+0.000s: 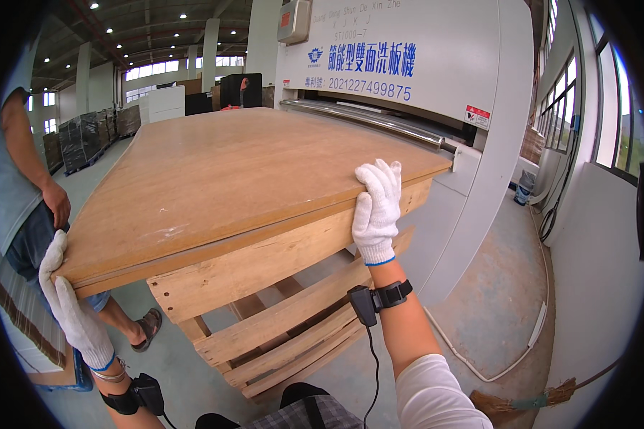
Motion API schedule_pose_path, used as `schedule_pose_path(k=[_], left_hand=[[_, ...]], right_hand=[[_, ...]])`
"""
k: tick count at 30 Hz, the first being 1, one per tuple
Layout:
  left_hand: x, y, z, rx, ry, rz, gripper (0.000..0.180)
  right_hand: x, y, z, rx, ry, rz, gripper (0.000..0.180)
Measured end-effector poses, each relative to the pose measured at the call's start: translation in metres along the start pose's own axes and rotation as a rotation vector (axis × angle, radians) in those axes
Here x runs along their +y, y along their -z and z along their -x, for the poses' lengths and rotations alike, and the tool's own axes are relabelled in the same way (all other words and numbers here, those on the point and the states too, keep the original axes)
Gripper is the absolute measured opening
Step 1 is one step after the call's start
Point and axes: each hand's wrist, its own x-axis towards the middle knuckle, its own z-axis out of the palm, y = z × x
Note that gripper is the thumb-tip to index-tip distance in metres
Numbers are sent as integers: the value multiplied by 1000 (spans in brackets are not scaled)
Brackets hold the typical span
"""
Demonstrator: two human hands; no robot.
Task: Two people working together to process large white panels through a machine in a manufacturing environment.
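Observation:
A wide brown fiberboard sheet (pixel 222 171) lies on top, with a second board's edge (pixel 215 252) just beneath it. My left hand (pixel 71 307), in a white knit glove, wraps the near left corner, fingers along the side edge and thumb at the front. Toward the right end of the near edge, my gloved right hand (pixel 378 211) presses flat against the boards, fingers stretched out over the top edge. Under the boards stands a raw wood pallet (pixel 286 325). The undersides of both palms are hidden.
Beyond the boards stands a large white machine (pixel 401 64) with a metal roller (pixel 365 121) at its slot. Another person (pixel 28 179) stands at the left side of the boards. A pale hose (pixel 494 375) crosses the floor on the right, below the windowed wall (pixel 608 214).

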Motion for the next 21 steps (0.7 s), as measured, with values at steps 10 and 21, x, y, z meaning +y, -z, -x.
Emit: schedule_pose_path(k=[10,21], left_hand=[[-1,0,0,15,17,25,40],[-5,2,0,-15,-4,39,43]], right_hand=[[1,0,1,-10,1,-1,25],[0,1,-1,-9,0,6,25]])
